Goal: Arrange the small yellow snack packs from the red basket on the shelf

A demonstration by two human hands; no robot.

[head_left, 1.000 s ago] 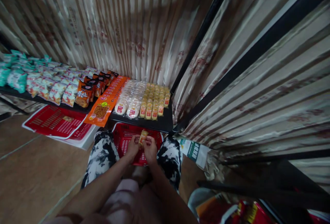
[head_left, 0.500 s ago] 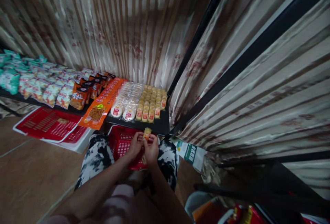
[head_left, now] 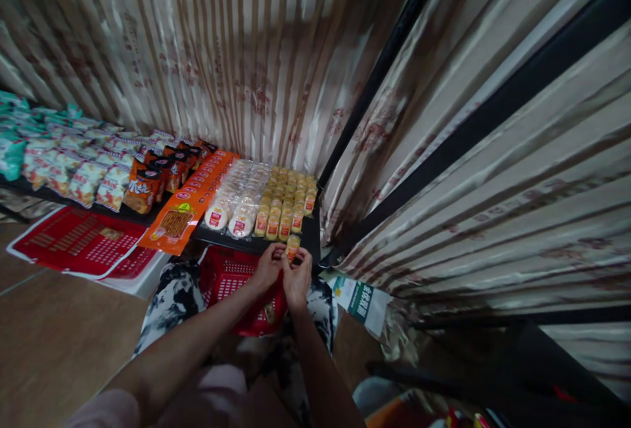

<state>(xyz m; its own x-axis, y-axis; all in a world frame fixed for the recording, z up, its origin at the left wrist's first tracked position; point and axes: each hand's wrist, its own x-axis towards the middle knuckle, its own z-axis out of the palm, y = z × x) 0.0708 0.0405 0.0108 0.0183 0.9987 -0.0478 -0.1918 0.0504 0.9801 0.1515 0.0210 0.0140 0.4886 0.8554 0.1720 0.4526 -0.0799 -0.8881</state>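
A small yellow wrapped snack [head_left: 292, 244] with a red-orange label is held upright at the front edge of the black shelf [head_left: 309, 241]. My right hand [head_left: 298, 278] is closed on its lower part, and the fingertips of my left hand [head_left: 269, 266] pinch it from the left. Just behind it stand rows of matching yellow snacks [head_left: 284, 223]. To their left lie rows of round white wrapped crackers [head_left: 240, 223]. Under my wrists, between my knees, sits a red basket [head_left: 210, 277] with a small wrapped piece [head_left: 269, 313] in it.
An orange snack bag [head_left: 173, 223] lies flat across the shelf, overhanging its front. Further left stand orange-black bags [head_left: 140, 188], white bags [head_left: 86, 181] and green bags [head_left: 10, 155]. Another red basket [head_left: 64, 240] sits low left. Black bars [head_left: 374, 86] and a striped curtain [head_left: 276, 40] bound the right and back.
Both hands have moved slightly up and to the right with the snack, closer to the yellow rows. The shelf goods have shifted a little left in view.
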